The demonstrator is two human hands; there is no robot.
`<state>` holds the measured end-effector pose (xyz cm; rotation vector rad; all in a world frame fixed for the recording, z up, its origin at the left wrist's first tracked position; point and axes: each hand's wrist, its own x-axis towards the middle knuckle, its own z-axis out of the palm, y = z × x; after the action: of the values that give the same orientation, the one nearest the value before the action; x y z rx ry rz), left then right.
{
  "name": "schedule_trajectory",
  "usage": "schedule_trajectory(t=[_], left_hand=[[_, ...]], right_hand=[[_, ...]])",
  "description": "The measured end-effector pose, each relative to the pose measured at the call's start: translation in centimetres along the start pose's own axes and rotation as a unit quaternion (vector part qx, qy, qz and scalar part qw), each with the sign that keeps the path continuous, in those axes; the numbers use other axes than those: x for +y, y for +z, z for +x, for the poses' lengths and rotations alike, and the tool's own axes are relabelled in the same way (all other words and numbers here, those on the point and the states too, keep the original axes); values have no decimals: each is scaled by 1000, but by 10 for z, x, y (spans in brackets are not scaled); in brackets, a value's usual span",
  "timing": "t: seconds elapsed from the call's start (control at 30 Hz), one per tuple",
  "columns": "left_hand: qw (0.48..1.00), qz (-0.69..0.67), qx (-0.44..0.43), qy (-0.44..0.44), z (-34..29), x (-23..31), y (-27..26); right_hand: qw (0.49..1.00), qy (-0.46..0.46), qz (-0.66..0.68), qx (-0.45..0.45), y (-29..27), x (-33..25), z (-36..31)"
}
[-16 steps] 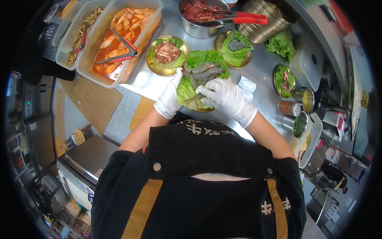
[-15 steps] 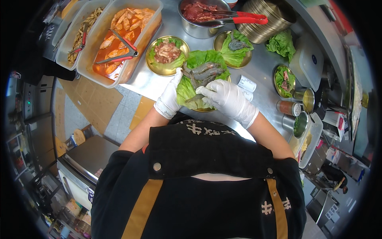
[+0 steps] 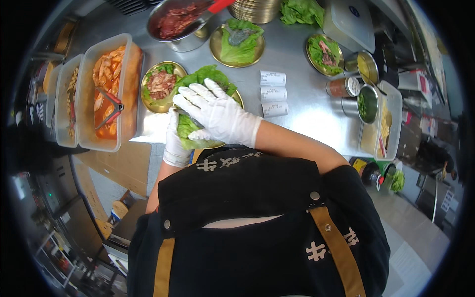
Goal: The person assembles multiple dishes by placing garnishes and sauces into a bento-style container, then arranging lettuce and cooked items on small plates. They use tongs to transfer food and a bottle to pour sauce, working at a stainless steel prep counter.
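Note:
Both my hands wear white gloves over a gold plate [image 3: 239, 99] lined with green lettuce leaves [image 3: 203, 78] at the near edge of a steel counter. My right hand [image 3: 213, 112] lies flat on the lettuce, fingers spread, pressing it down. My left hand [image 3: 175, 143] grips the near left edge of the lettuce from below. What lies under the leaves is hidden. Just left stands a second gold plate [image 3: 161, 87] with lettuce and red meat.
A plastic tub [image 3: 110, 94] of orange kimchi with tongs sits at left, more tubs beside it. A steel bowl of raw meat [image 3: 178, 24], other lettuce plates [image 3: 237, 40], paper slips [image 3: 272, 93], metal cups [image 3: 341, 87] and a lidded container [image 3: 354, 24] crowd the counter.
My right hand has spread flat over the lettuce and now covers the filling that showed earlier. The view has shifted closer to the plate.

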<state>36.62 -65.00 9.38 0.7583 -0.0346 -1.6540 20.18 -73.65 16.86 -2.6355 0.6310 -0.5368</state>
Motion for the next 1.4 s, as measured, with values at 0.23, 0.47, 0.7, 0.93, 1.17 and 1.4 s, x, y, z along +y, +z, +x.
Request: schedule_trajectory(t=[0.23,0.47,0.7,0.93,1.17,1.4], left_hand=[[998,42,49,-12,-13,4,18],[1000,18,-2,-25,-4,4,12],[999,38,-2,-36,-3,4,-6],[1000,-11,12,19,-36,-4,-17],[992,22,63,104,-76,-20,-4],[984,85,101,116,-93,-60,39]], right_hand=[[1000,19,8,16,35,2,-13],[998,51,-21,-5,32,-2,-7],[996,64,-31,-62,34,-16,-11],[990,-1,95,100,10,-15,-35],[885,247,395,22,8,14,-107],[760,247,601,-25,17,21,-126]])
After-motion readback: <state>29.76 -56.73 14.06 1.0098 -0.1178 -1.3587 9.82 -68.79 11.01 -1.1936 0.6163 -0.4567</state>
